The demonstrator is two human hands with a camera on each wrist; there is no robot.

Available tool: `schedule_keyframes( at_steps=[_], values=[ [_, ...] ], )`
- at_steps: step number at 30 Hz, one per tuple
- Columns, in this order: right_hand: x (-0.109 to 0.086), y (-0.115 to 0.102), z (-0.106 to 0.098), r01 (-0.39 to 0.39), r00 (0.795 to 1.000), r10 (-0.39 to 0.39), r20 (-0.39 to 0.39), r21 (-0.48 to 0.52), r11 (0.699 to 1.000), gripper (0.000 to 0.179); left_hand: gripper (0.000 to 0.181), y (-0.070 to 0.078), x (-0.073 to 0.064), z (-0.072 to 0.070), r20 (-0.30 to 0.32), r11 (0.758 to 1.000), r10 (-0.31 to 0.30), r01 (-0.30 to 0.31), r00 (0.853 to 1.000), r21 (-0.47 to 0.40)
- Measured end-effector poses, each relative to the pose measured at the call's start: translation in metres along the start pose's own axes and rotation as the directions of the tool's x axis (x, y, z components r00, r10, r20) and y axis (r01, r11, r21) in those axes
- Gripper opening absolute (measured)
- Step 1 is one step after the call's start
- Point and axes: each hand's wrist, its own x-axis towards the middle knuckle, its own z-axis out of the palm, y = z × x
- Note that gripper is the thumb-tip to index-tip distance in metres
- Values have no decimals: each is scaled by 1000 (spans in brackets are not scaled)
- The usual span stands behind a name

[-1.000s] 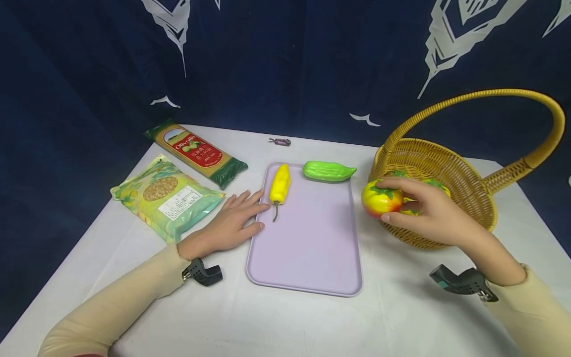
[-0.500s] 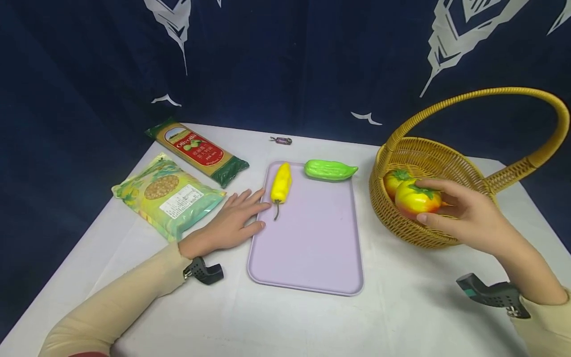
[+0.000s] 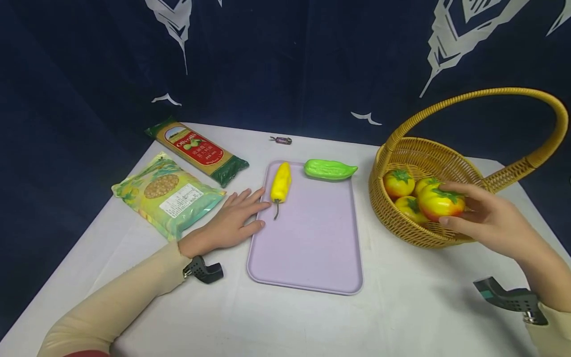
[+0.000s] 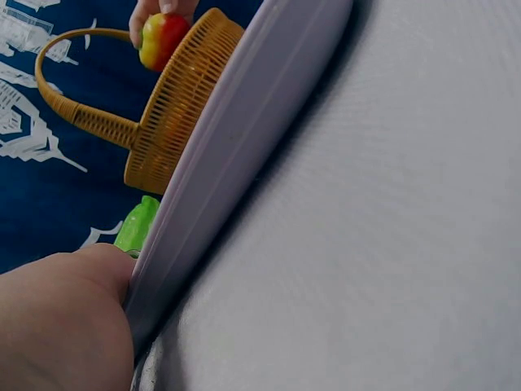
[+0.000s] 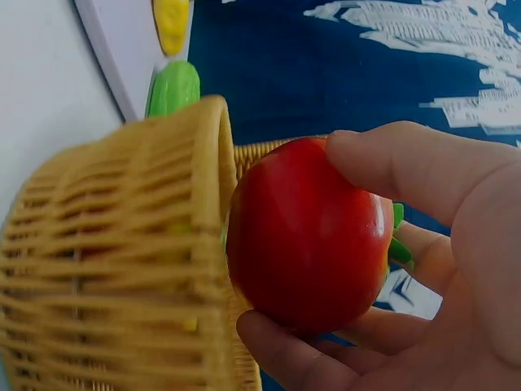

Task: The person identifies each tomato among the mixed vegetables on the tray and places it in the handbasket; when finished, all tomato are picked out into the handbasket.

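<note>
My right hand [image 3: 492, 218] grips a yellow-and-red toy tomato [image 3: 440, 202] with thumb and fingers, over the front of the wicker basket [image 3: 397, 230]. In the right wrist view its red underside shows, with the tomato [image 5: 313, 236] right at the basket rim. Inside the basket sit more tomatoes, one of them [image 3: 398, 183] by the left wall. My left hand [image 3: 232, 220] lies flat, fingers spread, its fingertips at the left edge of the lilac tray [image 3: 312, 248]. Near those fingertips a yellow pepper [image 3: 281, 183] lies on the tray.
A green pepper-like vegetable [image 3: 330, 169] lies across the tray's far right corner. Left of the tray are a bag of grain [image 3: 167, 196] and a pack of pasta [image 3: 198, 151]. A small wrapped candy [image 3: 281, 140] lies near the back edge. The basket's tall handle [image 3: 490, 91] arches over it.
My right hand has carried the tomato rightward, from beside the basket's left rim to over its inside, uncovering the tomatoes there. The left hand has stayed in place.
</note>
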Motion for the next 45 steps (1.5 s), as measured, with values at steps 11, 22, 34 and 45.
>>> schedule_keyframes(
  at_steps=[11, 22, 34, 45],
  values=[
    [1, 16, -5, -53, 997, 54, 46, -34, 998, 61, 53, -1, 1, 1, -2, 1000, 0, 0, 1000, -1],
    [0, 27, -7, -85, 993, 90, 71, -65, 994, 62, 53, -1, 1, 1, -2, 1000, 1, -1, 1000, 5],
    [2, 30, -7, -64, 993, 70, 91, -67, 996, 60, 52, 1, -1, -1, 5, 1000, -3, 3, 1000, -4],
    [7, 28, -8, -101, 981, 121, 149, -138, 985, 60, 52, 1, -1, -1, 0, 1000, 3, -3, 1000, -3]
  ],
)
